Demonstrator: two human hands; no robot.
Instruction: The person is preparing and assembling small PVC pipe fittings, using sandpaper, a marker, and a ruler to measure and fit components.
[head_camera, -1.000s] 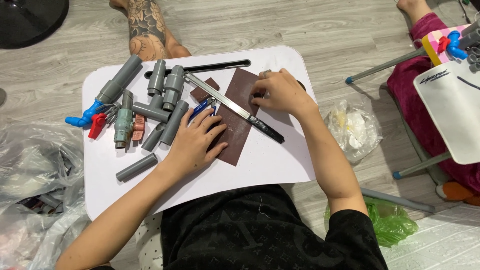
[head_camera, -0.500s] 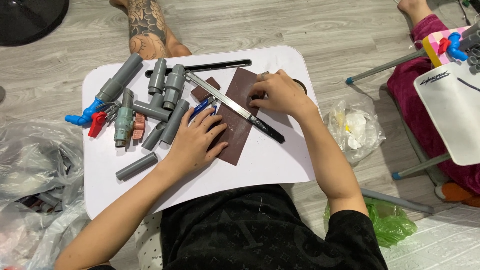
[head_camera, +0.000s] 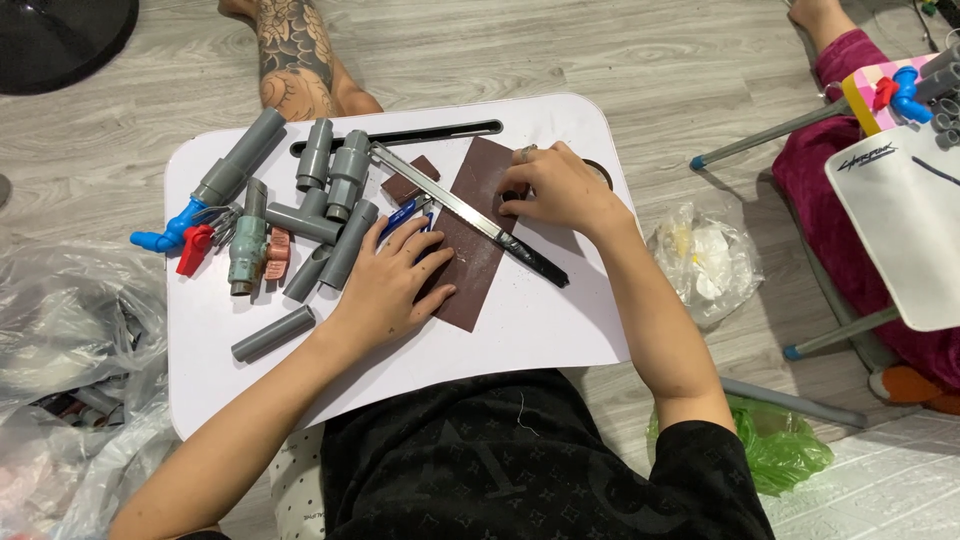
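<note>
Sandpaper (head_camera: 470, 235), a dark brown sheet, lies flat near the middle of the white lap table (head_camera: 560, 340); the left hand (head_camera: 385, 285) is spread open on its lower left part, palm down and fingers splayed, pinning it; the right hand (head_camera: 560, 185) rests on its upper right corner with the fingers curled down onto the sheet, though whether they pinch anything small I cannot tell; a long knife (head_camera: 470, 208) with a bare metal blade and black handle lies slantwise across the sheet between the two hands, its blade running close past the left fingertips; if the sheet slides or either hand shifts sideways, I judge a finger could drag along that edge; the handle end points toward the table's near right edge, so a nudge might send the knife off toward the lap; a smaller brown scrap (head_camera: 408, 183) and a blue pen (head_camera: 400, 215) sit just beside the left fingers; further left a heap of grey pipe pieces (head_camera: 330, 200) is crowded together, with a red-handled valve (head_camera: 195, 248) and a loose short pipe (head_camera: 273, 333) near the edge; round parts like these could roll off if the light table is jolted; another person's tattooed leg (head_camera: 295, 60) rests on the floor beyond the table
</note>
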